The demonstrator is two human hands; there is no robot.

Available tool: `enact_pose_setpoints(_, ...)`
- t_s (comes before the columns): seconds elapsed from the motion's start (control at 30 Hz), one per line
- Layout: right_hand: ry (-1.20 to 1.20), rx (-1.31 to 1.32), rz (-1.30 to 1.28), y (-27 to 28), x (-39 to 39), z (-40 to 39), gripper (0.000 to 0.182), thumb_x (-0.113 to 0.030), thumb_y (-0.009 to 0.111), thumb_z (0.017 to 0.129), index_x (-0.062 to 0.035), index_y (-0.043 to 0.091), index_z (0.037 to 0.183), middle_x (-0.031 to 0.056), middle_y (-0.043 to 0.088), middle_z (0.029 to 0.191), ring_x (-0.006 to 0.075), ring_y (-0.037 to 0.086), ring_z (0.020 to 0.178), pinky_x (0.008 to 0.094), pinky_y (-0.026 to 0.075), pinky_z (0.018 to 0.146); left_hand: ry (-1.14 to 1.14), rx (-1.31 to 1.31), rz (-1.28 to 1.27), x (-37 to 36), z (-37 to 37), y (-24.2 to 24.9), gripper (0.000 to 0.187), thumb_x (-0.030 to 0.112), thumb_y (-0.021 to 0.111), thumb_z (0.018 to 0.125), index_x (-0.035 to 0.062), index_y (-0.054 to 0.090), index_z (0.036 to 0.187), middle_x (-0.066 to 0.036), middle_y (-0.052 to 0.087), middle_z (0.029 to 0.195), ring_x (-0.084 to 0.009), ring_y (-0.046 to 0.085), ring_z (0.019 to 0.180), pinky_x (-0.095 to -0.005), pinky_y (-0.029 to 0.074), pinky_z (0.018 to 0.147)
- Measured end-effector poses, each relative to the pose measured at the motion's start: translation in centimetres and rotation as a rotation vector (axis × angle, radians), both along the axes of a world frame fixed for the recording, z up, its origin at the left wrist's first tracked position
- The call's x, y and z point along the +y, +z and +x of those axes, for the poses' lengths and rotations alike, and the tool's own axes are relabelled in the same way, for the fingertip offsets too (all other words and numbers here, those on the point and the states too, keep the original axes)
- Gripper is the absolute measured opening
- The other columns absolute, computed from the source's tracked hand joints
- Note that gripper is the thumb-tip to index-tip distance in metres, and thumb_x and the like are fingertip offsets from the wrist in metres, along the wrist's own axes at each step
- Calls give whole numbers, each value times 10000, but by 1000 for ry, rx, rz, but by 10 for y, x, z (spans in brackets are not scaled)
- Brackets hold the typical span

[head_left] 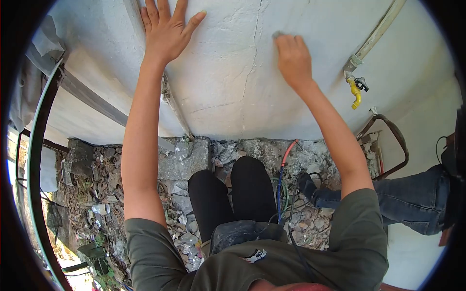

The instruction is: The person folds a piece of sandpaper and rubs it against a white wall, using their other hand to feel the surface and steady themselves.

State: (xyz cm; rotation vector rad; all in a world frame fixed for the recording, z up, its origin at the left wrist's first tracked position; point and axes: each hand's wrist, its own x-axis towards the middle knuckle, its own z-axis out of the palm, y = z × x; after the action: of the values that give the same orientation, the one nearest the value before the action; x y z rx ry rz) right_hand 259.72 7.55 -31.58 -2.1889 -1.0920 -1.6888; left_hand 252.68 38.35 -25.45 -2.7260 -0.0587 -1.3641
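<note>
My left hand point(167, 30) presses flat on the white wall point(218, 72) at the upper left, its fingers spread beside a vertical pipe point(177, 106). Farther right, my right hand point(295, 59) is closed, knuckles up, close against the wall. A small grey piece point(277, 35) pokes out at its fingertips; it is blurred, and most of it is hidden by the fingers. Between my hands a thin crack point(253, 58) runs down the plaster, with fainter lines branching off it.
A yellow tap point(356, 92) juts from the wall at right under a pipe point(381, 26). Rubble and dry leaves point(104, 194) cover the ground, with a red-and-blue hose point(286, 157) beside my knees. Another person's leg point(412, 194) extends in from the right. A curved dark rim point(36, 145) stands left.
</note>
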Motion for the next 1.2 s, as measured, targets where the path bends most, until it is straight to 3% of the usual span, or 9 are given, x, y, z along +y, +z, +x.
enact_pose_setpoints(0.1,48,122,-90,-15,-10,-6,97,-41,633,864,-68,651,955,67,625,838,274,571,800,382,490,683,-3,-8,8,2,2,3,805,630,441,1008,247,140,1649,-211,-172,1682,-443,-148,1542,-595,-7,1232)
enact_pose_setpoints(0.27,5,-173,158,98,-11,-9,102,-59,650,862,-73,660,963,67,629,836,282,582,784,407,491,684,-13,1,21,2,1,0,810,628,448,1006,260,123,1651,-196,-183,1683,-429,-157,1544,-591,-14,1234)
enact_pose_setpoints(0.33,-61,-48,263,122,-4,-14,127,-72,542,999,35,609,985,212,625,870,400,580,828,476,481,753,-21,-12,5,2,1,0,809,624,448,1009,264,113,1651,-184,-188,1685,-420,-171,1543,-582,-26,1236)
enact_pose_setpoints(0.43,-28,-207,226,62,2,18,57,-69,658,906,-59,610,935,112,617,849,340,571,780,451,484,684,-18,20,-5,1,-4,1,804,655,399,1012,272,99,1651,-169,-197,1685,-402,-190,1541,-567,-44,1241)
enact_pose_setpoints(0.63,-43,276,-50,-97,-12,-28,71,-61,648,886,-60,637,956,70,626,833,288,569,764,412,482,670,-219,-169,44,9,6,-3,760,724,348,998,354,162,1635,-200,-134,1693,-436,-148,1544,-594,-20,1220)
enact_pose_setpoints(0.73,15,322,86,-93,-33,-21,45,-71,649,911,-53,623,943,92,632,847,308,575,780,429,489,686,-222,-175,47,10,6,-1,764,735,339,994,357,163,1634,-206,-126,1692,-439,-147,1544,-596,-20,1220)
enact_pose_setpoints(0.93,-229,173,312,62,-55,2,80,-63,635,956,-14,590,911,153,632,862,356,597,824,439,499,712,-223,-145,31,9,5,-2,778,752,323,987,361,140,1635,-232,-115,1685,-459,-133,1540,-611,-13,1216)
enact_pose_setpoints(1.0,-73,64,326,93,-42,4,65,-55,600,970,8,596,952,173,624,865,368,583,813,455,487,722,-217,-156,27,8,5,-2,777,756,311,987,361,137,1634,-253,-104,1680,-481,-114,1535,-619,-5,1214)
enact_pose_setpoints(1.2,2,68,288,13,-13,2,87,-19,601,959,32,595,1028,198,619,922,377,610,857,429,510,752,-98,-73,32,5,0,1,784,725,316,1000,329,101,1641,-182,-168,1682,-417,-173,1537,-584,-44,1230)
